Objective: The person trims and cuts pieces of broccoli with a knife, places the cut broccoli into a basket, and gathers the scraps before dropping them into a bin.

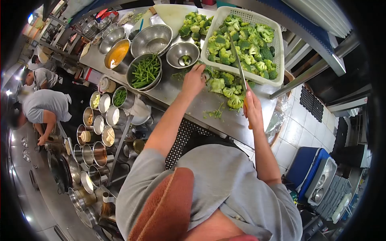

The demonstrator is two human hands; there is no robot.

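My right hand (pixel 252 105) grips the orange handle of a knife (pixel 239 64), its long blade pointing away over the basket's near side. My left hand (pixel 194 81) is at the left end of a pile of cut broccoli (pixel 225 86), beside a small steel bowl (pixel 183 55) with a few green pieces inside. Its fingers are curled together; what they pinch is hard to see. Beyond the pile stands a white perforated basket (pixel 257 78) full of broccoli florets. Green scraps (pixel 216 111) lie on the steel table (pixel 197 105) in front of me.
Left of my hands stand a bowl of green beans (pixel 144 73), a steel colander (pixel 151 40) and a container of orange liquid (pixel 116 54). More broccoli (pixel 195 25) lies near a cutting board (pixel 175 16). A co-worker (pixel 44 106) stands at the far left. A blue cooler (pixel 307 166) sits at right.
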